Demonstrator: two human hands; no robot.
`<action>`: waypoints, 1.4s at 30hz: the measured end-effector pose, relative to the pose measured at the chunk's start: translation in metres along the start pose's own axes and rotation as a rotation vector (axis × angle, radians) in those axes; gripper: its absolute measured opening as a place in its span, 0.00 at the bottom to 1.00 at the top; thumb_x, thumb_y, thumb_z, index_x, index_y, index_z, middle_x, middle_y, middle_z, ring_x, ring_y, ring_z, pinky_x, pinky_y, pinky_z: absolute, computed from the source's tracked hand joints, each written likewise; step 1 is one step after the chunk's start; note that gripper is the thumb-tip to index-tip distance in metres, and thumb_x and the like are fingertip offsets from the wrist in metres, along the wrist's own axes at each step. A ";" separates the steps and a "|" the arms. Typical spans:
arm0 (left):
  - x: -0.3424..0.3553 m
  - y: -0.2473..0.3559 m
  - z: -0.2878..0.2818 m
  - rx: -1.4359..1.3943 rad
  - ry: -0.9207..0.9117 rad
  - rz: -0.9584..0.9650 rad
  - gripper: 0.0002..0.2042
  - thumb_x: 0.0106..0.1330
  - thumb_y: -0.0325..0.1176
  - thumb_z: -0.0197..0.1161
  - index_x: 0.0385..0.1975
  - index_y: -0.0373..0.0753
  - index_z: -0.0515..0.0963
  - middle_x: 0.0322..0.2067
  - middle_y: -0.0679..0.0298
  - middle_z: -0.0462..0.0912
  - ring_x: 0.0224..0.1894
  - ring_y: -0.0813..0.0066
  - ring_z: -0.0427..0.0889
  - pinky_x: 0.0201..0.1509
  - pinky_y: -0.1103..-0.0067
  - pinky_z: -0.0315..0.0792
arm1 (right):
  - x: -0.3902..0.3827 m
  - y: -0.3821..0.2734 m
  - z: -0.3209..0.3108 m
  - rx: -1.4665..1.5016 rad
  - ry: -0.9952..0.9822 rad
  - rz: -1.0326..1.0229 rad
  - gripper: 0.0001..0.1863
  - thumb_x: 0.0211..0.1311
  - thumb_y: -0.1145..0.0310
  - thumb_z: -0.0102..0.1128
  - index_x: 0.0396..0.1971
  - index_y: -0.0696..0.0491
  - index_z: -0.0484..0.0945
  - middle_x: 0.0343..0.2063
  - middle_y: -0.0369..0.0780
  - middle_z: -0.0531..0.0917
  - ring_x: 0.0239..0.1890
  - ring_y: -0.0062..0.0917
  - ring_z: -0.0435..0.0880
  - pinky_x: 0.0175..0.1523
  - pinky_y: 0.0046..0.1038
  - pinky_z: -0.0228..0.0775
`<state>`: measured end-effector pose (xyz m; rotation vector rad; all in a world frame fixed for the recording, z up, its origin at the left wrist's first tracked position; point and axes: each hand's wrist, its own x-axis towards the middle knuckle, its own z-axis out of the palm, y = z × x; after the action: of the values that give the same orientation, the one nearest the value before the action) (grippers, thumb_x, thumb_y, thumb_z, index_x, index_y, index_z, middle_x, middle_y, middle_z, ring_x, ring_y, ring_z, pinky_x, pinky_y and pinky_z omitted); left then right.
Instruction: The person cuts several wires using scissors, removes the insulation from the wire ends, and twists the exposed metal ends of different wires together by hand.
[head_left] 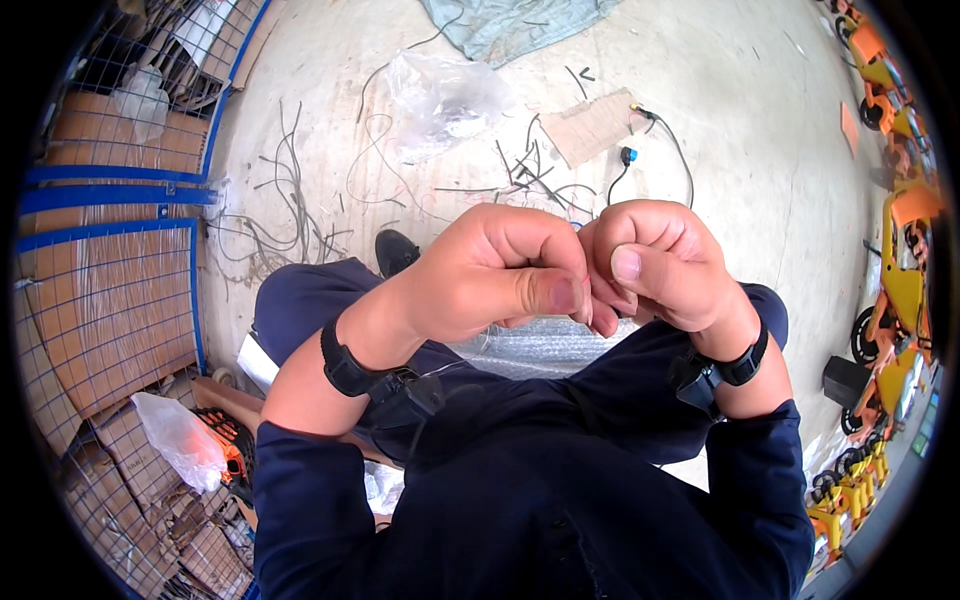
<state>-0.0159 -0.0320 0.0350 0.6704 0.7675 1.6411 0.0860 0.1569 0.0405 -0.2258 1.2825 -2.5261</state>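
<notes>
My left hand (pixel 500 268) and my right hand (pixel 665 262) meet above my lap, fingertips nearly touching. Both are closed, each with the thumb pressed against curled fingers. Whatever they pinch is hidden or too small to make out. Just beyond my right hand, a black cable with a blue connector (pixel 628 156) runs along the floor. Another black cable (pixel 690 165), with a yellowish end, curves across a flat cardboard piece (pixel 590 128). Several short black cable pieces (pixel 535 172) lie scattered past my fingers. Bubble-wrap-like plastic (pixel 540 348) shows between my knees.
On the left stands a blue wire-mesh cage (pixel 110 225) holding cardboard. Loose black cables (pixel 290 205) spread over the floor near it. A transparent plastic bag (pixel 440 95) and a grey-green sheet (pixel 520 25) lie ahead. Orange and yellow wheeled frames (pixel 900 255) line the right side.
</notes>
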 end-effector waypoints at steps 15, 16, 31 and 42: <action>0.002 0.003 0.002 0.277 0.137 0.070 0.10 0.67 0.35 0.61 0.36 0.33 0.79 0.30 0.64 0.81 0.21 0.87 0.69 0.25 0.88 0.61 | 0.004 -0.013 -0.011 -0.865 0.250 -0.349 0.18 0.62 0.69 0.60 0.52 0.56 0.75 0.49 0.39 0.80 0.49 0.29 0.80 0.54 0.29 0.70; 0.002 0.001 0.001 0.295 0.144 0.079 0.09 0.67 0.34 0.61 0.36 0.33 0.79 0.30 0.64 0.81 0.21 0.86 0.69 0.25 0.88 0.61 | 0.002 -0.016 -0.012 -0.871 0.196 -0.283 0.17 0.62 0.69 0.60 0.50 0.57 0.76 0.46 0.40 0.81 0.49 0.28 0.80 0.54 0.29 0.70; 0.004 0.008 -0.006 1.425 0.188 0.627 0.09 0.49 0.24 0.68 0.32 0.37 0.83 0.16 0.65 0.74 0.17 0.71 0.70 0.20 0.79 0.63 | 0.003 -0.025 -0.006 -0.377 0.184 0.210 0.09 0.68 0.69 0.56 0.34 0.59 0.79 0.25 0.30 0.78 0.28 0.10 0.71 0.34 0.15 0.63; 0.004 0.008 -0.002 1.436 0.383 0.672 0.11 0.50 0.22 0.68 0.35 0.36 0.83 0.21 0.64 0.77 0.22 0.73 0.74 0.25 0.82 0.66 | 0.000 -0.013 -0.003 -0.612 0.344 -0.119 0.03 0.59 0.75 0.64 0.33 0.58 0.81 0.26 0.31 0.81 0.26 0.09 0.70 0.31 0.14 0.62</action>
<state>-0.0229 -0.0297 0.0398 1.7587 2.2314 1.5961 0.0826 0.1662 0.0489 0.0117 2.2199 -2.2510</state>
